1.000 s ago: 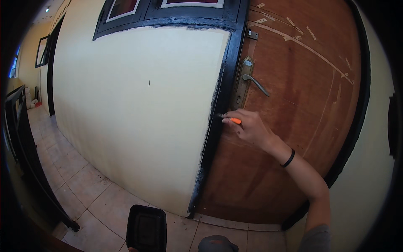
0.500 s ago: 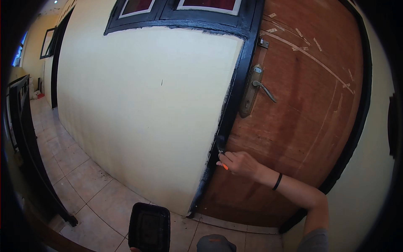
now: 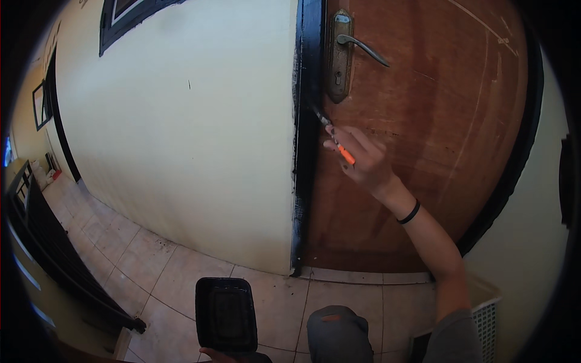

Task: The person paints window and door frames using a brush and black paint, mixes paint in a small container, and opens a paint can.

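My right hand grips a paintbrush with an orange handle. The brush's dark tip meets the black-painted door frame, a little below and left of the door's lock plate. Low in front of me, my left hand holds a black rectangular tray by its near edge; only a bit of that hand shows. The tray's inside is dark. Beside the frame is a shut brown wooden door with a metal lever handle.
A cream wall lies left of the frame, with a black-framed window above. My knee is near the tray. A white plastic basket stands at lower right. Dark railing runs along the left over the tiled floor.
The brush in my right hand has moved up along the door frame, toward the lock plate. My view has tilted down and turned, bringing the basket into sight. The tray stays in my left hand.
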The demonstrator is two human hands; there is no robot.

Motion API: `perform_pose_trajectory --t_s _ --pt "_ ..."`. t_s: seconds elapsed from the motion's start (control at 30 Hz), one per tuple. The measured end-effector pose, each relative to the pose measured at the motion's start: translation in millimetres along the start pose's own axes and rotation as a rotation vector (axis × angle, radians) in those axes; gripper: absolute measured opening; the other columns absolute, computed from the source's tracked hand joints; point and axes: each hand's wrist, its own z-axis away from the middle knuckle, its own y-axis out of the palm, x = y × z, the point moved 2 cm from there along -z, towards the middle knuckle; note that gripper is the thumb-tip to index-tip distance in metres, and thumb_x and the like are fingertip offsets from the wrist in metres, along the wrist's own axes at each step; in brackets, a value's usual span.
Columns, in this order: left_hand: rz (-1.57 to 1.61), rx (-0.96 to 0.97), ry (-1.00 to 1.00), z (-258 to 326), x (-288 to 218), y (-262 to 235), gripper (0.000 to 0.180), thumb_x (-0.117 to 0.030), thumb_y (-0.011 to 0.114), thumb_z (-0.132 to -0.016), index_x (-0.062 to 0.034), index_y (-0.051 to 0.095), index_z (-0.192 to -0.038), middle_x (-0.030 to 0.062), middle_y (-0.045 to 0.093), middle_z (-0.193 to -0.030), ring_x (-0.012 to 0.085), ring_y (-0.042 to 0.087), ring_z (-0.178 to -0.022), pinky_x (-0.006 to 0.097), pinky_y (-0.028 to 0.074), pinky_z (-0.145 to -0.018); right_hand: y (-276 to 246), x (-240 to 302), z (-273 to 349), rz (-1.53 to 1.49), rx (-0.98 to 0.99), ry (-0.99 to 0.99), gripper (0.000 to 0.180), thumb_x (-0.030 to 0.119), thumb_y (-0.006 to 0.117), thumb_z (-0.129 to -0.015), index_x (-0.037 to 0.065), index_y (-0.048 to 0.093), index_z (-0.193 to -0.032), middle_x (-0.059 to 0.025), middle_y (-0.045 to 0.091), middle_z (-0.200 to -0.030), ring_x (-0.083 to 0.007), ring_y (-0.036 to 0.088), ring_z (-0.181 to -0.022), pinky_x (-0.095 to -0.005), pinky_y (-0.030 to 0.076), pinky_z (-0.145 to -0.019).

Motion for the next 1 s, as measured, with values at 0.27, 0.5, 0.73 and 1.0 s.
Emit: perform_pose_trajectory --t_s 0.27,0.5,0.73,1.0 --pt "-0.005 0.045 -0.035 12 3 22 0.088 -0.071 0.034 -0.108 -0.0035 0.031 -0.165 0.0162 0.044 -0.164 0.0319 0.050 -0.146 0.050 0.042 -0.122 -10 127 213 -0.443 0.304 0.670 0.029 0.009 0.082 -0.093 -0.001 0.073 -0.119 -0.0143 0.074 -0.100 -0.0245 0.078 -0.078 -0.0328 0.062 -0.063" --pt "-0.053 0.201 -0.034 3 0 96 0.087 -0.071 0.034 -0.109 -0.0044 0.031 -0.165 0.0158 0.044 -0.165 0.0317 0.050 -0.147 0.050 0.042 -0.122 -80 205 199 -0.904 -0.009 1.537 0.022 -0.004 0.068 -0.097 -0.003 0.073 -0.119 -0.0173 0.077 -0.101 -0.0260 0.081 -0.087 -0.0334 0.065 -0.072" --pt "-0.231 0.381 0.030 -23 21 184 0.070 -0.054 0.044 -0.113 -0.0048 0.037 -0.164 0.0133 0.052 -0.161 0.0300 0.055 -0.143 0.048 0.043 -0.120 -96 176 223 -0.661 0.057 1.151 0.023 0.013 0.070 -0.105 -0.002 0.068 -0.122 -0.0152 0.073 -0.093 -0.0243 0.072 -0.071 -0.0350 0.056 -0.059" --pt "-0.172 0.277 -0.259 -55 66 177 0.066 -0.047 0.054 -0.112 0.0011 0.047 -0.156 0.0165 0.057 -0.155 0.0313 0.058 -0.138 0.046 0.045 -0.119 -85 176 241 -0.683 0.070 1.100 0.019 0.012 0.074 -0.102 0.000 0.068 -0.115 -0.0151 0.071 -0.088 -0.0304 0.066 -0.065 -0.0384 0.054 -0.057"
